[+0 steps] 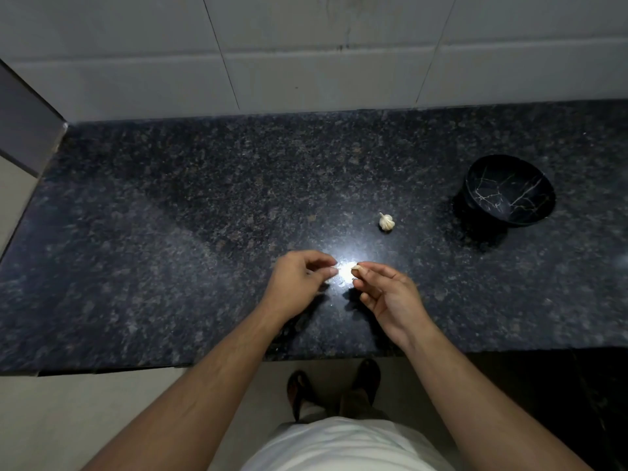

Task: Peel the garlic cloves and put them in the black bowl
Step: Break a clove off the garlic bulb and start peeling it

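Right now, in the head view (the only one given), both hands hover low over the dark granite counter [170,232], close together near its front edge. The left hand [299,283] has its fingers curled, thumb and forefinger tips drawn together at something small and pale; the right hand [384,294] lies palm up, its thumb and forefinger pinching a garlic clove [355,267] at their tips. A bright glare on the stone sits exactly between the two hands, so the clove's outline and long axis cannot be made out, nor whether the left fingertips hold the clove's other end or only a shred of skin.

The relation that matters: the clove lies between the two sets of fingertips, the left pulling from the left side, the right steadying from the right. I judge this to be peeling in progress.

Beyond the hands, a whole garlic bulb [386,222] rests on the counter, its stem end pointing up and left. The black bowl [509,192] stands further back on the right, well apart from the hands and nearer the right one, so that hand is better placed for the drop. No clove shows inside it.
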